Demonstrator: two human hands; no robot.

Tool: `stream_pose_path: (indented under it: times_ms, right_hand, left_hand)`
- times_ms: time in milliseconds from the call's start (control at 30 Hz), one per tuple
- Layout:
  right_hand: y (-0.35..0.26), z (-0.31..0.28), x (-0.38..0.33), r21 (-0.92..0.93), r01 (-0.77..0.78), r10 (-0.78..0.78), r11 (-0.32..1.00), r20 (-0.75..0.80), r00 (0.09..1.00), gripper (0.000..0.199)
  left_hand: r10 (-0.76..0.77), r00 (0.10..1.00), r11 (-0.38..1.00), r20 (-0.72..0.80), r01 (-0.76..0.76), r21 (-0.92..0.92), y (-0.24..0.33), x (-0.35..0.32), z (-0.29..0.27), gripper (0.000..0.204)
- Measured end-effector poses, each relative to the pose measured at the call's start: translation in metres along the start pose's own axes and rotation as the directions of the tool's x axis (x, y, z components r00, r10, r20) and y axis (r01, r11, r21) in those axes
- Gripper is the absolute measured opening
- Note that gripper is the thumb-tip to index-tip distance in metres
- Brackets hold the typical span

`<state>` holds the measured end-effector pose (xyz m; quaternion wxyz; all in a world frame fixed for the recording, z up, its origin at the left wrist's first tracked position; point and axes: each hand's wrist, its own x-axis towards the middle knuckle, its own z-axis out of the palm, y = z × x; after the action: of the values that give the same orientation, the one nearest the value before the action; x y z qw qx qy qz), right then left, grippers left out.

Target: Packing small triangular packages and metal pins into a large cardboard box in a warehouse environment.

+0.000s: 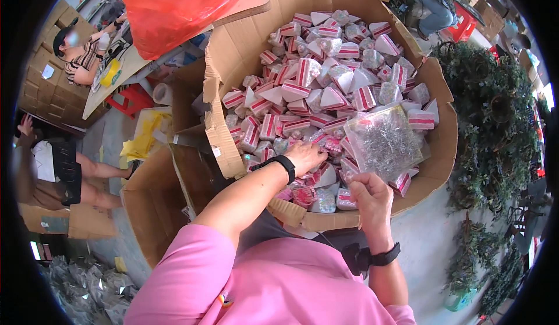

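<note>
A large open cardboard box (233,40) is heaped with several small red-and-white packets (314,86). My left hand (305,155) reaches into the heap near the box's front edge, fingers spread flat on the packets. My right hand (370,194) hovers at the front rim with its fingers curled, and no held object shows in it. Just above it a clear plastic bag of silvery bits (383,141) lies on the pile. Both wrists wear black bands.
An empty brown box (154,205) stands left of the big one. A red plastic bag (180,5) lies on a table behind. Two people sit at far left. Green garlands (495,121) cover the floor at right. Silvery bags (93,290) pile at lower left.
</note>
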<state>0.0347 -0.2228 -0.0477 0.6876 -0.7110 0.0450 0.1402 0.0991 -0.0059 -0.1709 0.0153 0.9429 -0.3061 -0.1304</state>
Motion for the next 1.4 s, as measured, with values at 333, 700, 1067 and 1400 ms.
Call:
stream_pose_path:
  times_ms: [333, 700, 1067, 1400]
  right_hand:
    - [-0.005, -0.007, 0.002, 0.067, 0.008, -0.010, 0.998, 0.018, 1.000, 0.010]
    - [-0.046, 0.034, -0.022, -0.283, 0.458, -0.418, 0.843, 0.193, 0.888, 0.011]
    - [-0.046, 0.045, -0.028, -0.419, 0.639, -0.596, 0.645, 0.248, 0.764, 0.012]
    - [-0.045, 0.049, -0.026, -0.445, 0.669, -0.627, 0.595, 0.263, 0.733, 0.012]
  left_hand:
    - [-0.138, 0.954, 0.820, -0.267, -0.042, -0.571, -0.020, -0.032, -0.075, 0.065]
    - [-0.550, 0.834, -0.355, -0.037, -0.274, -0.894, 0.059, -0.118, -0.104, 0.070]
    - [-0.629, 0.772, -0.287, -0.092, -0.340, -0.895, 0.080, -0.125, -0.112, 0.077]
    - [-0.649, 0.738, -0.121, -0.186, -0.341, -0.932, 0.085, -0.125, -0.110, 0.078]
